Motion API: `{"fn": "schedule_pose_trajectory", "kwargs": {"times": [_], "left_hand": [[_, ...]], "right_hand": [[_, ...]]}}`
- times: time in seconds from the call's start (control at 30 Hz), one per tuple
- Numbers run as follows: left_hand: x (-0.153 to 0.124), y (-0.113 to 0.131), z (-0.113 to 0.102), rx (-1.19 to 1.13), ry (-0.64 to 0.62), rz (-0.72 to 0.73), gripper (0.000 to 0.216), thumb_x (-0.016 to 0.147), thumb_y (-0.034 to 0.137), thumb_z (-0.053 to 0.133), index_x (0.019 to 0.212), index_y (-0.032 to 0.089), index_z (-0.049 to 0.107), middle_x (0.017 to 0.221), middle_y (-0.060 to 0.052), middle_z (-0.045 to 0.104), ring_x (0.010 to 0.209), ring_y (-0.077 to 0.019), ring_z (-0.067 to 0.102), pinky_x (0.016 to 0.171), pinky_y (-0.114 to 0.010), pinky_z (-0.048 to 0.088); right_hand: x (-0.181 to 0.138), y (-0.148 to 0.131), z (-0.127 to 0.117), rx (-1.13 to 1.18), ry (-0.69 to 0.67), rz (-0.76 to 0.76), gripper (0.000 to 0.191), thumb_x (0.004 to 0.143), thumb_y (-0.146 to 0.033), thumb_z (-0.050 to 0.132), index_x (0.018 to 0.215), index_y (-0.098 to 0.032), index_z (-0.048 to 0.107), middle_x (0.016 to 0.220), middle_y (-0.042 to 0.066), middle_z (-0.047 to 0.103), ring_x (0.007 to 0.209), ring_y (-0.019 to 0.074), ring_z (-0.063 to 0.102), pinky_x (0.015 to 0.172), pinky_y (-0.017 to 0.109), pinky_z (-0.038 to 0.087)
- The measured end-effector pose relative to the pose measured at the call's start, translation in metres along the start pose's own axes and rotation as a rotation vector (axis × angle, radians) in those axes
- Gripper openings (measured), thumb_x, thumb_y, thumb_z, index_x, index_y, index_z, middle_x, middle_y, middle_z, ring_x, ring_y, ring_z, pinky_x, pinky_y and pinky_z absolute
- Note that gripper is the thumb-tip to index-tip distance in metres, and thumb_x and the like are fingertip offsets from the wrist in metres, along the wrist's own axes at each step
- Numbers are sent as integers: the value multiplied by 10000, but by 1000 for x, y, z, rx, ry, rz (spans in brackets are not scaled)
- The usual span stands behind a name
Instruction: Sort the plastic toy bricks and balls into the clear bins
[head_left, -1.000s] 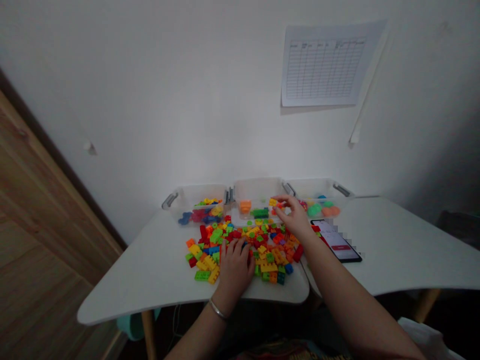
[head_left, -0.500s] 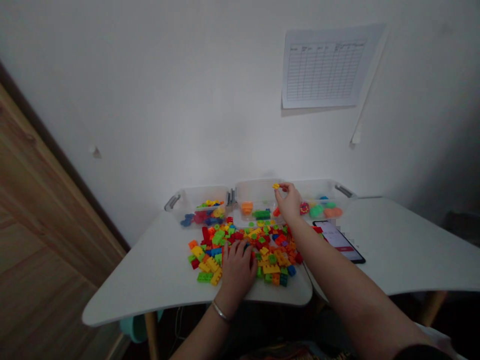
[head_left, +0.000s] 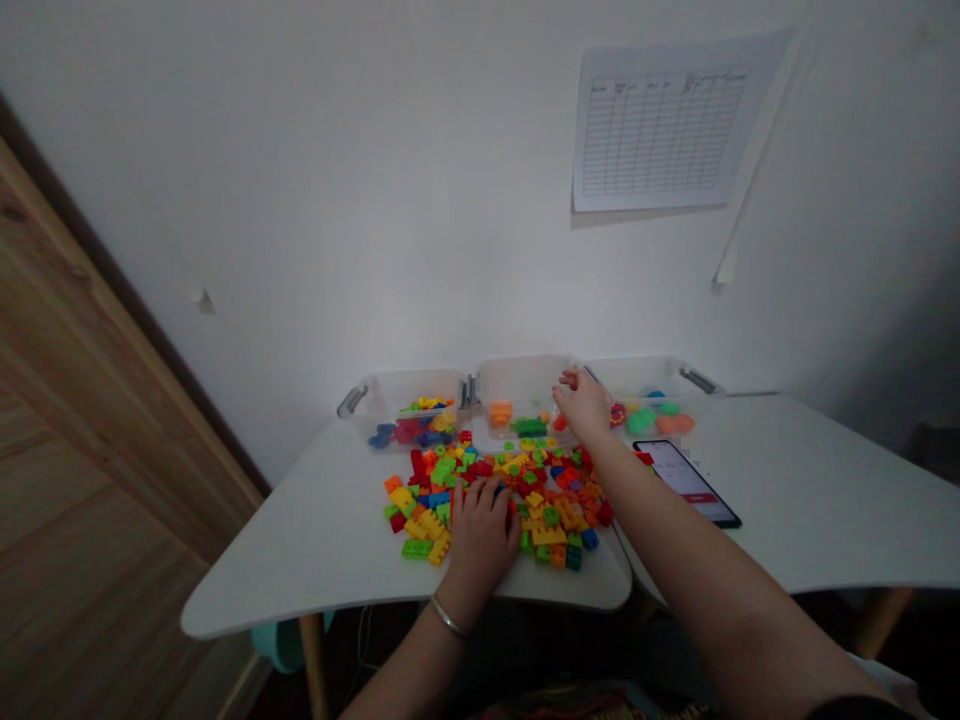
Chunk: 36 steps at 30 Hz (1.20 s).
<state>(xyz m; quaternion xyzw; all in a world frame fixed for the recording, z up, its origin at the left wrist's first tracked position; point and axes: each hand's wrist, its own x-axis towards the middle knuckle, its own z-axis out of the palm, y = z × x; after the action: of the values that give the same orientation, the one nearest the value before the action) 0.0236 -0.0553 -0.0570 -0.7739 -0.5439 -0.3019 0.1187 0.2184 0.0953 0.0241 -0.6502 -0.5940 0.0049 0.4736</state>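
Note:
My left hand (head_left: 482,530), a bangle at its wrist, lies palm down with fingers spread on a pile of coloured toy building blocks (head_left: 551,532). Whatever is under its palm is hidden. Over the right part of the middle clear plastic box (head_left: 517,377), my right hand (head_left: 585,405) hovers with its fingertips a little apart and nothing visible between them. Inside that box are an orange block (head_left: 500,412) and a green block (head_left: 529,427).
A clear box (head_left: 409,385) of mixed pieces stands left, another clear box (head_left: 637,372) with coloured pieces right. A phone (head_left: 688,482) lies right of the pile on the white table (head_left: 810,490). Behind is a wall with a printed sheet (head_left: 656,135).
The small yellow piece that was in my right fingertips no longer shows there; those fingers have parted. My left hand stays on the pile. The whole view has shifted slightly.

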Motion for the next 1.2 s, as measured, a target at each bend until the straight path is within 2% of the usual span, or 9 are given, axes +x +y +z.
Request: {"fn": "schedule_pose_trajectory", "kwargs": {"times": [0.23,0.43,0.53,0.67,0.77,0.9,1.03,1.2], "left_hand": [[-1,-1,1,2,13,0,231,849,259,571,1048,226,683,1198,-67,665,1148,-284,557,1108,-589,303],[-1,-2,1,-11,-12,-4,254,844,256,573,1074,219,674,1217,-67,654,1165,-283,544,1123,-596,283],[0,-1,1,-14,-17,-6,269,839,253,574,1086,214,672,1222,-72,653,1168,-289,542,1124,-606,281],[0,-1,0,-19,-4,-7,255,844,260,568,1071,221,677,1220,-74,653,1163,-289,545,1114,-606,300],[-1,-1,1,-14,4,0,250,846,264,569,1066,221,679,1218,-74,655,1160,-289,546,1112,-599,304],[0,0,0,-11,-7,-1,251,856,263,558,1071,218,678,1215,-72,658,1155,-288,548,1120,-592,284],[1,0,-1,-10,-8,-2,243,866,257,540,1062,222,679,1206,-71,662,1148,-289,552,1114,-588,291],[1,1,-1,-10,6,2,232,857,252,548,1046,227,681,1193,-72,668,1139,-289,558,1108,-594,297]], "right_hand": [[-1,3,-3,-24,4,-80,351,798,-333,591,1118,-191,581,1040,57,717,961,236,631,925,397,404],[-10,-8,-22,194,207,-288,376,808,-373,594,1130,-188,539,1086,82,685,963,225,605,933,412,407],[-21,-11,-37,207,231,-381,315,813,-362,590,1082,-200,568,1057,79,683,962,232,594,925,412,409],[-42,2,-48,139,149,-416,203,827,-347,572,962,-208,632,990,76,697,943,245,596,889,400,420],[-59,21,-49,61,69,-336,177,835,-335,563,907,-209,665,951,68,709,910,243,607,857,383,428],[-76,41,-48,-159,-189,-183,186,821,-343,598,909,-218,704,954,56,724,931,256,619,826,369,428],[-88,41,-46,-353,-446,-133,205,810,-378,631,928,-236,720,911,59,727,911,254,630,778,342,417],[-95,31,-41,-480,-529,-144,289,797,-437,635,978,-227,717,961,93,722,956,279,615,794,351,413]]}}
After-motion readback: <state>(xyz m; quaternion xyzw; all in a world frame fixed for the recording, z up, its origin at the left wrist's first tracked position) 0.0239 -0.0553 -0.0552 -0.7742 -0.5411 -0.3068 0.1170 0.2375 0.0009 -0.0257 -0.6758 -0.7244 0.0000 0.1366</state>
